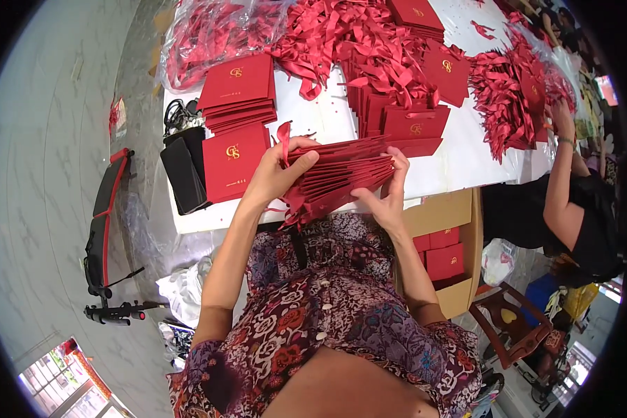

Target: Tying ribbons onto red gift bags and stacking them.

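Note:
Between my two hands is a stack of flat red paper gift bags, held over the table's front edge with its layers fanned toward me. My left hand grips the left end, thumb on top, where red ribbons hang out. My right hand is closed around the right end, with the thumb on the near side and fingers behind. Just left of my left hand lies a red bag with a gold emblem. Behind it stands a neat pile of the same bags. More bags with ribbons stand beyond my right hand.
Loose red ribbons and a clear plastic bag of ribbons cover the far side of the white table. Black phone-like slabs lie at left. Below right is an open cardboard box. Another person's arm reaches in at right.

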